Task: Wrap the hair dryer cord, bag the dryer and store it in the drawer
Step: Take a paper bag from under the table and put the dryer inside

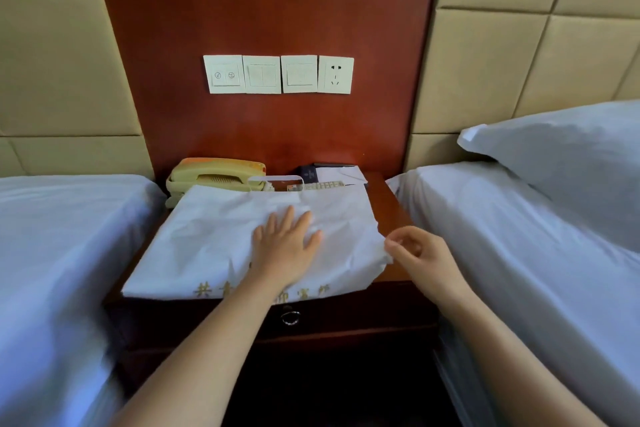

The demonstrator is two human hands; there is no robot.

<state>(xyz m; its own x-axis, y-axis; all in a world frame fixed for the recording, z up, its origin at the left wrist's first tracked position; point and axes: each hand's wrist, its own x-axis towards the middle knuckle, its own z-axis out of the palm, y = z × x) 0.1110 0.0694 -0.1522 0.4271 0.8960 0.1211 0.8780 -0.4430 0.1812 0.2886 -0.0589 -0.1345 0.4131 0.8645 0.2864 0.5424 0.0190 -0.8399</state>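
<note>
One head-worn camera looks forward and down, close over the nightstand between two beds.

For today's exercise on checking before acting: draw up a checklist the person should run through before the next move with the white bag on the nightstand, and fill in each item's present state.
1. White bag lies flat on the nightstand: ok.
2. Left hand pressing the bag, palm down: ok.
3. Right hand has the bag's right edge pinched: cannot tell; fingers are curled at the edge.
4. Hair dryer inside the bag: cannot tell; no dryer or cord shows.
5. Drawer open to receive the bag: not ok; it is shut, ring pull untouched.
6. Telephone clear of the bag: not ok; the bag's top edge overlaps it.
</note>
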